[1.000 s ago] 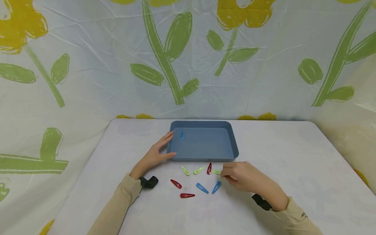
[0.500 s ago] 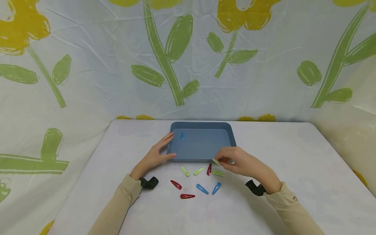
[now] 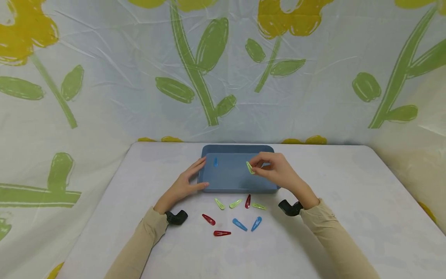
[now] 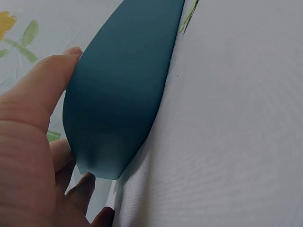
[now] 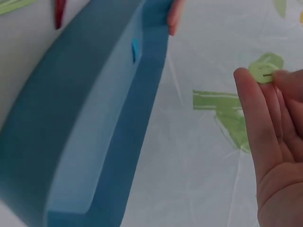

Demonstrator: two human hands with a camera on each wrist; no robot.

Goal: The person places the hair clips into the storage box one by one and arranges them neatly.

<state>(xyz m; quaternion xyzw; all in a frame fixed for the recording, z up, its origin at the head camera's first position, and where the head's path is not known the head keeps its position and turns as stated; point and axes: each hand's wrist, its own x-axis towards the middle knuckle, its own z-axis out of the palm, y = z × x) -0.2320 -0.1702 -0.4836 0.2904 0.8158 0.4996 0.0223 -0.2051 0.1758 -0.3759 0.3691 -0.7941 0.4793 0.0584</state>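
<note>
My right hand (image 3: 277, 168) pinches a light green snap hair clip (image 3: 249, 167) between thumb and fingertips above the right half of a blue tray (image 3: 230, 180). The right wrist view shows the rounded end of this green clip (image 5: 262, 72) between the fingertips. One blue hair clip (image 3: 215, 162) lies inside the tray towards its left. My left hand (image 3: 181, 185) rests at the tray's left side, its fingers spread and touching the edge, the thumb at the front left corner. In the left wrist view the tray's outer wall (image 4: 118, 94) hides part of the fingers.
In front of the tray lie several hair clips: green ones (image 3: 235, 203), red ones (image 3: 222, 233) and blue ones (image 3: 239, 224). The white tabletop (image 3: 331, 174) extends on both sides. A flower-patterned cloth (image 3: 122, 77) hangs behind.
My right hand has lifted a green clip from in front of the tray and carried it forward and left over the tray. The left hand has stayed at the tray.
</note>
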